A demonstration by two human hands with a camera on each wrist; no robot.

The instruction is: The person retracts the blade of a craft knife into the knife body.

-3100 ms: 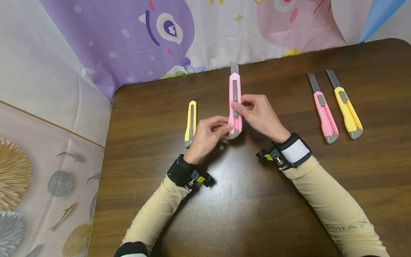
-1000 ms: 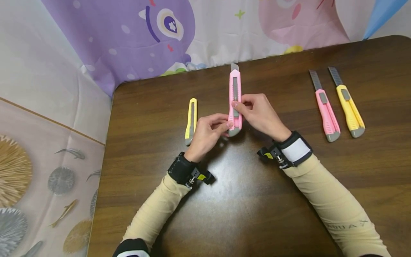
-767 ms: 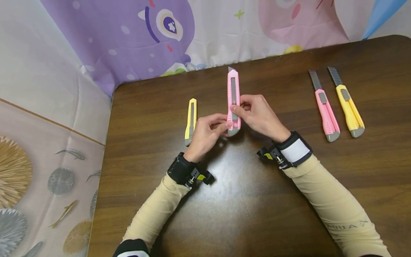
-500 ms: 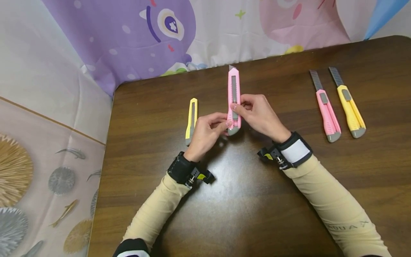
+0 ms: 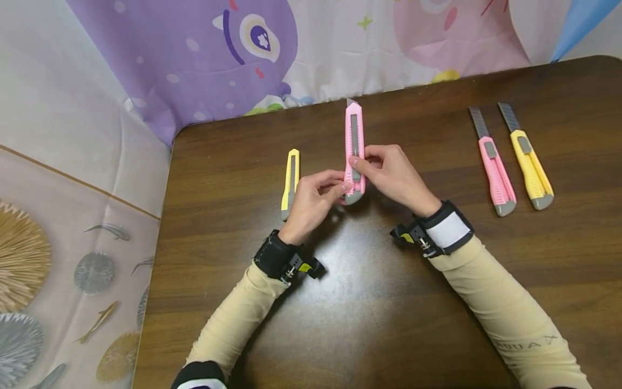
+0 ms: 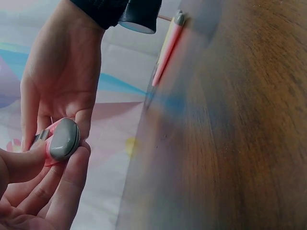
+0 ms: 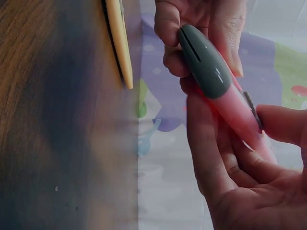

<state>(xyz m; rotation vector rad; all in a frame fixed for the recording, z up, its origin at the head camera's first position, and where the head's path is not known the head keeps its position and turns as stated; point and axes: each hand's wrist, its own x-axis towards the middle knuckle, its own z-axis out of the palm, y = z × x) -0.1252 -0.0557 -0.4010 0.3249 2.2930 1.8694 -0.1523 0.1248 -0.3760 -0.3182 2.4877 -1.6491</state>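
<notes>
Desk (image 5: 369, 335): beneath | left hand (image 5: 313, 202) pinches butt end, right hand (image 5: 393, 173) mid-body | pink cutter (image 5: 354, 138): held above desk, between yellow cutter (image 5: 291, 178) and second pink cutter (image 5: 497, 175) | slider (image 5: 356, 174): under right thumb, nearer butt than three seconds ago | blade (image 5: 350, 101): long strip then, tip now; retraction looks nearly complete

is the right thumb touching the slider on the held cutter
Touching: the right wrist view shows the right thumb meeting the slider of the held cutter with no gap.
</notes>
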